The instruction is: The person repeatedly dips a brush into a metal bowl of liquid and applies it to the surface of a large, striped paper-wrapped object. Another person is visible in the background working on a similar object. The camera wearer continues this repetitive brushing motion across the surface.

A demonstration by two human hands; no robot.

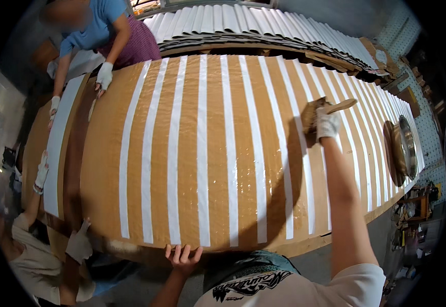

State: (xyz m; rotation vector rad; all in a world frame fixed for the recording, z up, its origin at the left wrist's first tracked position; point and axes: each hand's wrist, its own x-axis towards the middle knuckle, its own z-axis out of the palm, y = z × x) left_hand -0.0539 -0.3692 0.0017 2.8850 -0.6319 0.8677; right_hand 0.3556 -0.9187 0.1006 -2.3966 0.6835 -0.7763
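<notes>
The left hand (184,257) lies on the near edge of the glossy brown paper-like sheets (243,148) with white strips; its grip cannot be determined. The strips run near to far. Beyond, rightward, the white-gloved right hand (328,124) holds a wide, wooden-handled bristle brush (310,116), handle pointing right across the strips.

Glossy brown sheets (188,153), shiny metal bowl (406,148)
</notes>
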